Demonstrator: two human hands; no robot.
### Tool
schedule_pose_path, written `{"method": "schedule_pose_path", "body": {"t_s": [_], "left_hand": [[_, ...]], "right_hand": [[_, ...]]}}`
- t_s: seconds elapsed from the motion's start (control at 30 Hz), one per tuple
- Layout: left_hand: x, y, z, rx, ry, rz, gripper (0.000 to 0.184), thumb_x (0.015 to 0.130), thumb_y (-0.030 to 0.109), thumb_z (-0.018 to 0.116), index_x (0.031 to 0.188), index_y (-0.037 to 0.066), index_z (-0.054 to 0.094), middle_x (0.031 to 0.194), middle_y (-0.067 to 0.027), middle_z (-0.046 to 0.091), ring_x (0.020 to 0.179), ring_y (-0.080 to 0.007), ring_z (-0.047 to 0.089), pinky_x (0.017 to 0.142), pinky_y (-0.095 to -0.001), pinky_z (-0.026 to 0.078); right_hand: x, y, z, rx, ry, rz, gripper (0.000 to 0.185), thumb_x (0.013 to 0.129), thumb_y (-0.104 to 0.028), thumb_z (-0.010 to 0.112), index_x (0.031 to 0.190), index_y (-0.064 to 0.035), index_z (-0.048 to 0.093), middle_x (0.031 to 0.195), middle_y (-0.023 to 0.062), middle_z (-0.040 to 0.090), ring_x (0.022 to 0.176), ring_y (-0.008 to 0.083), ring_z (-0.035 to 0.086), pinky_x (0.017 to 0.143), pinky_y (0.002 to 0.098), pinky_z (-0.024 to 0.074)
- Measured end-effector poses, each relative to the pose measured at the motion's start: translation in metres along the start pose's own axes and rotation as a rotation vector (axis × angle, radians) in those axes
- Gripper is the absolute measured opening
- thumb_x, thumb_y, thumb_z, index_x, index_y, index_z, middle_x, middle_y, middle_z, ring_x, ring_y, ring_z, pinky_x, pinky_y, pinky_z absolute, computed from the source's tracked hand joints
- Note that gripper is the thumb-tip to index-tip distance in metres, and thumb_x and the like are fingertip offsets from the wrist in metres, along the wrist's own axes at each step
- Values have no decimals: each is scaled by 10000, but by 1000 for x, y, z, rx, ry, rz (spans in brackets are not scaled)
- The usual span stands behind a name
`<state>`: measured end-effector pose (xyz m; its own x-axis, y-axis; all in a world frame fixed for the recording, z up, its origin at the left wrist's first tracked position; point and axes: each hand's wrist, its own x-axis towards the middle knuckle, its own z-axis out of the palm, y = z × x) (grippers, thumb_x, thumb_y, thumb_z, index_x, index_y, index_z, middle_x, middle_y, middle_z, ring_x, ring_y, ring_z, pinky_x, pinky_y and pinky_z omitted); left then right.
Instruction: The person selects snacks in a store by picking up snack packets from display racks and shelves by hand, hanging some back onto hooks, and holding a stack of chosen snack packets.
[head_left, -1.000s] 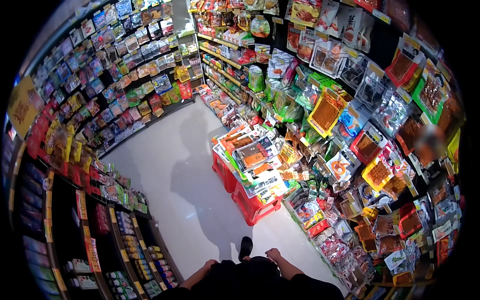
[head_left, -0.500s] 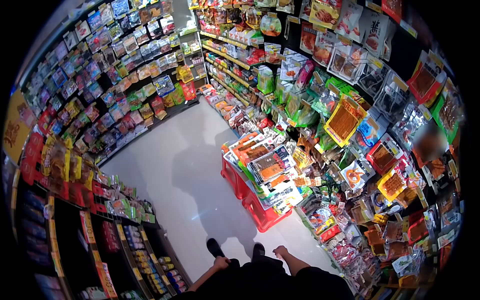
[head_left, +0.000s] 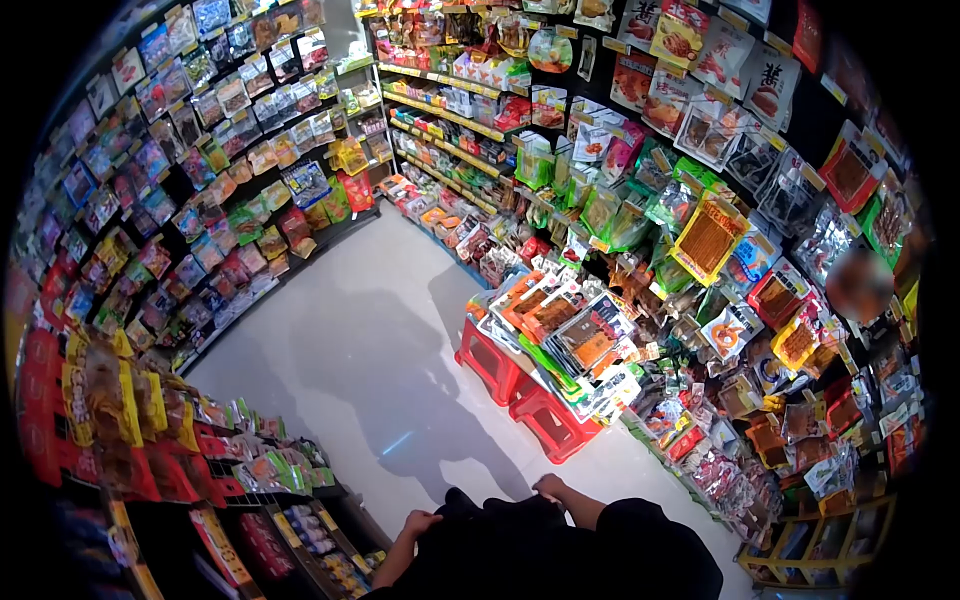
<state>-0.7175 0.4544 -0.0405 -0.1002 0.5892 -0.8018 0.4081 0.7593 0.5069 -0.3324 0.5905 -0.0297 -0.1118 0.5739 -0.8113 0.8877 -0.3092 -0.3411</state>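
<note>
My left hand (head_left: 421, 521) is at the left edge of my dark clothing (head_left: 520, 550), fingers curled in against it. On the other side, my right hand (head_left: 548, 487) is also curled at the edge of the dark cloth. Whether either hand grips the cloth or anything small cannot be made out. Ahead of my right hand stand red plastic stools (head_left: 552, 430) with flat snack packets (head_left: 592, 335) piled on top.
Hanging snack packets (head_left: 710, 240) cover the wall on the right. More packaged goods (head_left: 235, 100) line the left wall. A low shelf with tins (head_left: 325, 545) stands at the lower left. Pale floor (head_left: 350, 260) runs between the shelves.
Both hands have risen a little and are now closer to the front of my clothing. My shoes have mostly gone from sight. The view has shifted, with the stools now further right.
</note>
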Motion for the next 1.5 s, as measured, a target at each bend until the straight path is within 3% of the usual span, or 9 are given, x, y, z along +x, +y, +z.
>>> {"method": "schedule_pose_path", "body": {"t_s": [0.07,0.2,0.53,0.67,0.87,0.97,1.13,1.3,1.5], "left_hand": [[-9,-15,-27,92,-103,33,421,735,442,740,731,22,700,669,-79,661,627,-174,639,612,-323,514],[5,-53,-60,120,-184,2,395,755,402,689,741,7,682,645,-97,626,591,-218,615,566,-349,497],[63,9,-90,175,253,60,335,799,355,576,834,39,683,886,-197,673,856,-364,644,762,-447,506],[93,40,-151,207,186,80,327,813,341,557,849,39,676,882,-200,669,865,-383,635,772,-458,502],[144,72,-265,424,106,121,317,834,321,529,870,38,666,875,-206,664,880,-412,621,786,-475,494],[179,100,-318,582,153,250,313,845,311,514,881,37,661,872,-209,661,887,-427,615,794,-483,491],[243,216,-344,316,98,223,108,804,83,532,803,27,624,769,-122,661,725,-211,627,675,-320,492],[275,300,-335,364,-240,528,122,791,54,550,833,16,658,844,-110,692,793,-223,658,734,-326,508],[324,357,-384,530,-445,483,156,818,123,603,890,5,675,833,-86,693,763,-158,644,717,-297,508]], "right_hand": [[17,-27,8,-16,293,-278,360,755,-351,667,905,-25,696,779,152,673,625,252,651,601,359,537],[4,-99,-22,273,301,-229,374,764,-359,646,947,-36,693,927,179,681,883,318,650,798,398,511],[59,-76,-18,174,73,278,360,745,-310,646,802,45,656,738,186,646,580,277,640,537,386,553],[80,-150,-46,117,-73,142,395,740,-325,673,848,55,660,788,180,660,630,260,648,542,376,538],[174,-293,-88,136,217,-130,459,745,-403,584,970,-16,681,1036,231,643,981,374,615,872,440,479],[234,-317,-90,170,283,-330,391,778,-345,568,976,-26,675,1015,223,649,938,370,623,845,443,483],[186,-340,-151,469,341,10,373,771,-309,555,991,-30,667,1058,208,644,1022,350,608,899,414,479],[165,-297,-124,634,347,336,387,780,-271,549,1020,15,648,1100,251,618,1074,375,580,929,421,465],[122,-291,-34,906,394,749,460,772,-282,577,1060,75,604,1119,288,596,1096,393,564,937,418,463]]}}
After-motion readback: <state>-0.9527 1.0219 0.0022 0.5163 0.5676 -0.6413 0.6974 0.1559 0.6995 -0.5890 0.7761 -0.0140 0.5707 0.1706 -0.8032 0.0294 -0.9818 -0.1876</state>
